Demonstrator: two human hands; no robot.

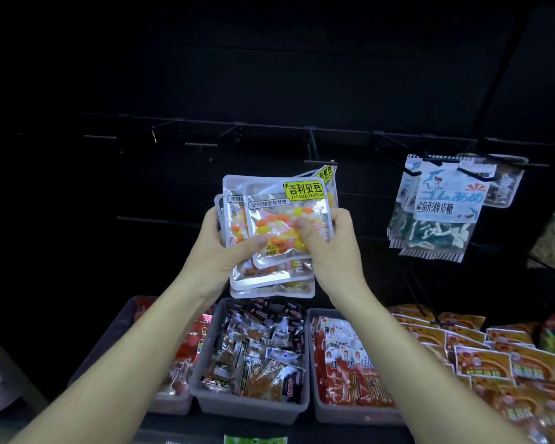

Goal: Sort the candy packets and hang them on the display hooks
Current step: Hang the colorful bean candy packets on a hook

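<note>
**Head view, display stand.** Left hand (215, 251) grasps a stack (269, 280) of clear-and-silver candy packets at its left edge, fingers behind and thumb (253, 243) lying across the front; right hand (340, 251) grips the same stack at its right edge, thumb (302, 227) pressed on the front packet (279, 216) over the orange, yellow and white candies; both hands are thus closed round the stack. The stack is held upright in mid-air, in front of the black panel (269, 75) and above the middle bin (247, 410), clear of the hooks; its packets are fanned unevenly, the lower ones protruding below the front packet and one tilted out at the upper right; the front packet bears a yellow label at its upper right corner. Hooks (201, 144) jut from the panel in a row above and to the left of the stack; further right, shark packets (442, 200), blue and white with striped edges, hang from two hooks, well apart from the stack; a darker packet (503, 187) hangs just behind them on the right. Below stand three bins side by side: left bin (170, 408) with red packets; middle bin with small dark and orange sachets; right bin (350, 415) with red-and-white packets; orange packets (500, 360) lie in overlapping rows to the right of the bins.
</note>
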